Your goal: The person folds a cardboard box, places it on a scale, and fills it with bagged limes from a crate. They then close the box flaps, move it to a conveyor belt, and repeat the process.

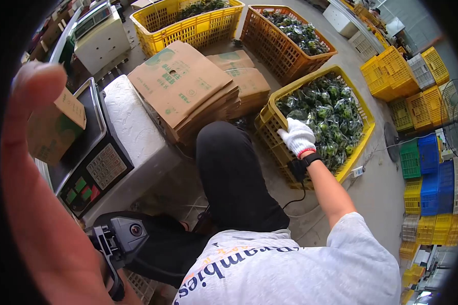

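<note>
Bagged greens point(325, 109) fill the yellow crate point(269, 121) on the concrete floor. Your right hand point(297, 137), in a white glove, sits at the crate's near-left corner with its fingers curled down over the top bags; whether they have closed on one cannot be told from here. Judging by that reach, you do best to take a bag by its body rather than by the thin film. Lift it straight up past the rim so the plastic does not snag on the lattice, and mind the lead hanging from the black wrist unit point(297, 169) beside the crate's near wall. Your left hand point(33, 89) is raised close to the lens at the left, blurred, its fingers unreadable. A small carton point(56, 127) shows just beside it, over the far-left edge of the scale point(94, 162); it cannot be told whether the hand holds it or it stands on the platter. The scale rests along the left edge of a white surface point(137, 132), with a stack of flattened cartons point(183, 86) just beyond the far-right corner. An orange crate point(275, 48) and a second yellow crate point(188, 30), both holding greens, stand farther off.
</note>
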Demonstrator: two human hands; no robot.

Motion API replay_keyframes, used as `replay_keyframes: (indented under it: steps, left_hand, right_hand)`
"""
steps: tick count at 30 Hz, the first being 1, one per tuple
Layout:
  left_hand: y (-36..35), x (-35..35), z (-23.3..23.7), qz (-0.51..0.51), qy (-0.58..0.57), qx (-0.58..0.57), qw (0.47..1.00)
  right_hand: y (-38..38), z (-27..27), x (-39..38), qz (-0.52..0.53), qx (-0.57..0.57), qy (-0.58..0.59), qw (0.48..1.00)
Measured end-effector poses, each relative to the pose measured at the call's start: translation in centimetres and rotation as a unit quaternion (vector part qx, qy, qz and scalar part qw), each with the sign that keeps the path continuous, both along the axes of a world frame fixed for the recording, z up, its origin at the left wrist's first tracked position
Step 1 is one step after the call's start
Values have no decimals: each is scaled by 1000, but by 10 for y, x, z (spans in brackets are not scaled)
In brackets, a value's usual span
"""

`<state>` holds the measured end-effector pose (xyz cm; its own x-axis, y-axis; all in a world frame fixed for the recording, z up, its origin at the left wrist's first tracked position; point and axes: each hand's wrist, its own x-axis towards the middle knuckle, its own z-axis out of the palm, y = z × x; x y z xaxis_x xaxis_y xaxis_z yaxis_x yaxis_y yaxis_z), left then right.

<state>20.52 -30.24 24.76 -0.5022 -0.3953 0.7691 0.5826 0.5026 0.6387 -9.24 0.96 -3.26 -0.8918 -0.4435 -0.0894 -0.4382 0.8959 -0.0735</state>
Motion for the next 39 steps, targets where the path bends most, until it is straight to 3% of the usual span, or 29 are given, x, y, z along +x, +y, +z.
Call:
replay_keyframes:
  steps: [4, 12, 20, 24, 27, 30, 34, 39]
  left_hand:
    - [-16, 27, -1, 43, 13, -32, 998]
    - [-49, 83, 9, 143, -25, -127, 981]
    - [-50, 18, 12, 89, -63, -178, 978]
    - [-53, -10, 16, 50, -67, -210, 974]
    - [-52, -24, 5, 40, -55, -211, 975]
    - [-54, -21, -6, 31, -61, -212, 975]
    - [-70, -8, -4, 39, -34, -245, 968]
    - [-103, 58, -12, 149, -3, -277, 949]
  right_hand:
    - [-5, -1, 7, -39, 1, 19, 999]
    - [-1, -9, 22, -17, 29, 58, 998]
    - [18, 23, 59, -12, 14, -6, 1000]
    - [47, 37, 60, 20, -122, -40, 992]
    - [82, 43, 73, -8, -3, 24, 1000]
    - [112, 37, 87, -107, 122, -136, 977]
    - [103, 36, 83, -114, 117, -142, 976]
    - [107, 18, 86, -145, 47, -128, 980]
